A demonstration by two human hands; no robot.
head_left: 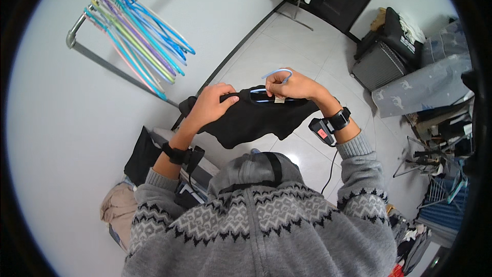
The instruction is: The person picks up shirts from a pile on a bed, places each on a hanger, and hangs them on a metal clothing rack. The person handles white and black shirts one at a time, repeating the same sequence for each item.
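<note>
1. Left hand [211,104] pinches a black garment [246,123], held between both hands.
2. Right hand [292,85] pinches a blue hanger [277,71] at the neckline [252,102].
3. Hanger insertion seems underway; next likely calls for settling it evenly inside.

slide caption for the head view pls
A left hand grips a black fabric garment while the right hand holds a light-blue hooked hanger at its opening, near slim multicoloured hangers.

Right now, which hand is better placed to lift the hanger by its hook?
Probably your right hand: it holds the blue hanger's hook near its base. Your left hand is farther from the hook and grips the black top by its cloth.
</note>
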